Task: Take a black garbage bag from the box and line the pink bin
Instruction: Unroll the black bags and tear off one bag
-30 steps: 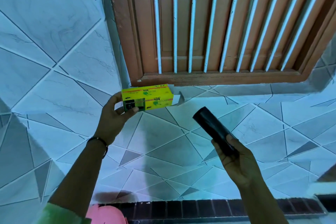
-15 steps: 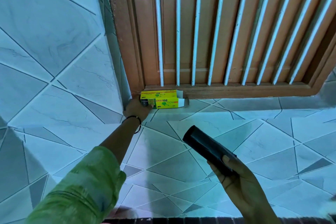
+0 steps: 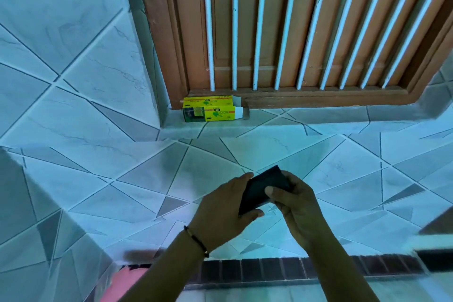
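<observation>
A rolled black garbage bag (image 3: 259, 191) is held between both hands in front of the tiled wall. My left hand (image 3: 220, 213) grips its lower left end, thumb under it. My right hand (image 3: 294, 201) holds its right side, thumb pressed on the roll. The yellow and green box (image 3: 210, 111) lies on its side on the tiled ledge under the window, its right end flap open, far from both hands. A part of the pink bin (image 3: 122, 282) shows at the bottom left, behind my left forearm.
A wooden window frame (image 3: 318, 100) with white bars fills the top. The tiled wall juts out in a corner (image 3: 147, 56) on the left. A strip of dark tiles (image 3: 294, 270) runs along the bottom.
My left hand has let go of the box, which now lies on the ledge, and come back down to take the left end of the black roll beside my right hand.
</observation>
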{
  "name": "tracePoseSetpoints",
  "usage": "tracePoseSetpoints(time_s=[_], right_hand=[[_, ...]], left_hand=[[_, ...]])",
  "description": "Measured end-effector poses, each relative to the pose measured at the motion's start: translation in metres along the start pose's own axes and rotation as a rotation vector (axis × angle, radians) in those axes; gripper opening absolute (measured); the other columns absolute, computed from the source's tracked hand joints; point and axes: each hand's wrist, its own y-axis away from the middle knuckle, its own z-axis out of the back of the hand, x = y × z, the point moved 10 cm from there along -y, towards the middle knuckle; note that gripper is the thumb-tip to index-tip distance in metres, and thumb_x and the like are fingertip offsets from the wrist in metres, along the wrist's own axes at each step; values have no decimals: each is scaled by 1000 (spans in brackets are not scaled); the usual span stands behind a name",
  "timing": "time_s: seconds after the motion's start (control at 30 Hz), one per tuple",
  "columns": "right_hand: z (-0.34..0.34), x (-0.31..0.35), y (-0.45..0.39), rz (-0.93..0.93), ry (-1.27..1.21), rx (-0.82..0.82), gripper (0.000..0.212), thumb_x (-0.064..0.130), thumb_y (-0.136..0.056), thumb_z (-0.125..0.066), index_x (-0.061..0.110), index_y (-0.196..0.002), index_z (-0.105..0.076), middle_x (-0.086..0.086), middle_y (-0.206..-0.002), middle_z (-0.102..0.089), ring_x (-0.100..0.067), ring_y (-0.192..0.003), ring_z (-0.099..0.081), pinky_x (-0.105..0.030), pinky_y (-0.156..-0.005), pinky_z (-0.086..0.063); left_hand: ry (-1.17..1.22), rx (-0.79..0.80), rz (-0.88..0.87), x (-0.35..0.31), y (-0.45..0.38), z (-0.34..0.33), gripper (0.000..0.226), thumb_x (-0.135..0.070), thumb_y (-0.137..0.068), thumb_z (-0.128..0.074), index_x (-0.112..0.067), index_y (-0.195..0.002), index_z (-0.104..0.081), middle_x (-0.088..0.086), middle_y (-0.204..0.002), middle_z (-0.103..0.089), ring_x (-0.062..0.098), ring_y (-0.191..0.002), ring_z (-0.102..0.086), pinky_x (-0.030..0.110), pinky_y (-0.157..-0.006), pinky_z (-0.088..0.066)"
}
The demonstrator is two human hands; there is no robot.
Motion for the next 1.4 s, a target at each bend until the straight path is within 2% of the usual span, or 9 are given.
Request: tracePoseSetpoints(time_s=[0.2,0.4,0.53,0.67,0.8,0.93,1.1,1.2,1.4], right_hand=[[-28,-14,20,-29,-10,122,68,39,-42,-91,14,-102,-69,-10,-101,-73,-27,-99,-67,-28,-78,-56],[-26,-29,31,-43,-119,45,71,35,-35,-93,5,-95,-71,-11,-91,-73,-23,-86,-69,-26,-73,-55],[-34,-40,43,-144,-202,86,65,25,-46,-90,1,-101,-66,-16,-93,-71,-27,-85,-70,-30,-69,-57],[-33,-51,50,-220,-238,52,89,34,-39,-93,-4,-112,-58,-19,-101,-69,-30,-91,-67,-38,-77,-57],[-31,-66,55,-354,-298,61,83,38,-47,-90,-3,-113,-62,-25,-119,-63,-39,-110,-59,-53,-100,-44],[-33,-74,61,-431,-437,57,82,28,-40,-93,0,-112,-64,-19,-112,-68,-27,-95,-68,-38,-87,-55],[-30,-76,67,-477,-342,62,50,21,-67,-74,2,-112,-64,-15,-104,-72,-29,-88,-70,-45,-84,-54],[-34,-74,69,-469,-385,66,73,27,-48,-89,2,-113,-66,-19,-115,-68,-33,-100,-67,-49,-95,-48],[-33,-63,73,-451,-544,147,71,27,-38,-92,4,-102,-72,-18,-112,-69,-34,-93,-69,-44,-72,-57]], left_hand=[[225,-30,-1,-11,29,3,59,-59,-88,-26,-20,-133,-33,1,-118,-54,12,-96,-56,26,-85,-51],[454,-211,166,-5,49,20,26,-40,-87,-55,-24,-108,-54,-9,-100,-63,8,-90,-62,20,-79,-51],[547,-204,263,-3,56,17,9,-29,-86,-62,-23,-85,-56,-3,-94,-69,9,-81,-68,27,-73,-58],[496,-171,272,-5,57,19,17,-27,-88,-59,-25,-74,-49,2,-83,-69,11,-66,-65,23,-59,-56],[418,-205,286,-1,55,24,27,-22,-89,-56,-24,-67,-41,-6,-65,-54,5,-56,-50,10,-50,-39],[396,-234,333,6,56,25,20,-17,-89,-57,-16,-74,-44,-7,-62,-51,4,-55,-48,8,-53,-40],[381,-263,365,15,57,32,15,-20,-86,-61,-16,-76,-51,-4,-71,-57,-1,-62,-50,2,-56,-39],[425,-266,399,21,55,38,11,-21,-84,-64,-13,-78,-58,-4,-73,-62,2,-66,-56,3,-55,-40],[578,-206,474,33,58,30,17,-23,-83,-67,-14,-71,-59,5,-68,-66,14,-60,-57,20,-56,-41]])
